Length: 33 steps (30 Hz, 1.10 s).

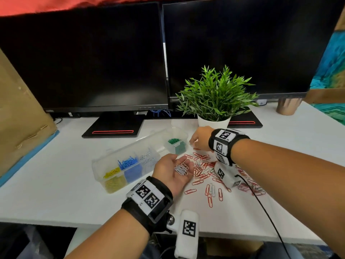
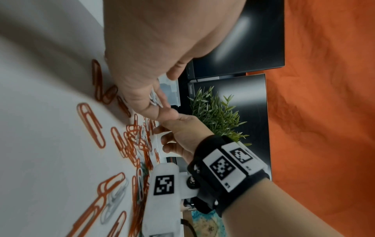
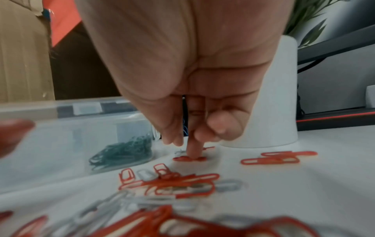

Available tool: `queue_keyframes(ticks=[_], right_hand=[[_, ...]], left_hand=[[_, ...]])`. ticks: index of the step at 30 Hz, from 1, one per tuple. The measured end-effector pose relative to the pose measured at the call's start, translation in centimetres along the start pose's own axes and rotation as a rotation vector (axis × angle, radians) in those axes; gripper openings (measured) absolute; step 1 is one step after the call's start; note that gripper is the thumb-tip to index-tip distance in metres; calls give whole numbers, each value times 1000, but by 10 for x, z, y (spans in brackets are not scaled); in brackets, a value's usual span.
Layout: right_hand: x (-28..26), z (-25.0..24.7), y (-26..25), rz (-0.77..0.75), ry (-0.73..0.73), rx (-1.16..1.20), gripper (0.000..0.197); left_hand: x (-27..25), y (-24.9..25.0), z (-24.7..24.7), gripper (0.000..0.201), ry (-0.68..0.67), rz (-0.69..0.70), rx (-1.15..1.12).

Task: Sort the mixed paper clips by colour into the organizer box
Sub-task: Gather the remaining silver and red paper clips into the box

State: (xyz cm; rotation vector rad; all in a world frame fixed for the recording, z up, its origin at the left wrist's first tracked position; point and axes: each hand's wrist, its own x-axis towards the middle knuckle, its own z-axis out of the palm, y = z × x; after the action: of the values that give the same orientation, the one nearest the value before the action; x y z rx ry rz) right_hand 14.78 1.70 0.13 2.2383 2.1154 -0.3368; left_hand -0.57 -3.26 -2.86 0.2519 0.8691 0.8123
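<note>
A clear organizer box [image 1: 104, 165] lies on the white desk, with yellow [image 1: 113, 177], blue [image 1: 128, 163], white [image 1: 149, 157] and green clips [image 1: 175, 143] in separate compartments. Red clips [image 1: 202, 166], mixed with a few white ones, are scattered to its right. My left hand [image 1: 166, 168] is palm up between the box and the pile and carries a small heap of white clips [image 1: 181, 169] in its relaxed palm. My right hand [image 1: 198, 140] is at the pile's far edge. One straight finger [image 3: 192, 149] presses down on a red clip [image 3: 189, 158], and the other fingers are curled.
A potted plant [image 1: 214, 96] in a white pot [image 3: 274, 96] stands just behind my right hand. Two dark monitors [image 1: 93, 62] fill the back of the desk. A cardboard box [image 1: 16, 109] is at the left, a copper cup [image 1: 288, 107] at the far right.
</note>
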Motion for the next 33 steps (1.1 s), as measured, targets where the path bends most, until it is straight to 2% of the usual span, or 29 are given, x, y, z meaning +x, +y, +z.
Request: queue_keyframes(ticks=[3,8,12,14,17,20,22,24,29,31,33], right_hand=[[17,8,-3,49,14,3,29],[24,8,-9,103,63,-26,39],[16,12,-9,110,46,-57,22],[9,11,-10,110,38,-33,22],[-5,-3,-13,74,45,177,24],[-22,-19,-20,3,-62,499,12],[-29,-21,-22,-30,-95,567,12],[-26,-18,-20,-8,-82,514,16],[-11,1,-15,24,-14,102,22],[-6,9,-13,22,-12,31,26],[-3,12,-12,8,16,7,20]], left_hand=[[-1,9,-4,36,-6,28,-13],[-5,20,-9,34,-13,28,-29],[-3,25,-13,34,16,42,-59],[-3,24,-13,35,10,38,-53],[-4,19,-9,34,-8,14,-39],[-2,14,-4,32,-18,2,-45],[0,11,0,26,-33,2,-58],[2,9,3,24,-45,17,-69],[4,9,2,27,22,65,-71],[2,11,0,25,33,63,-66],[1,13,-2,28,37,56,-65]])
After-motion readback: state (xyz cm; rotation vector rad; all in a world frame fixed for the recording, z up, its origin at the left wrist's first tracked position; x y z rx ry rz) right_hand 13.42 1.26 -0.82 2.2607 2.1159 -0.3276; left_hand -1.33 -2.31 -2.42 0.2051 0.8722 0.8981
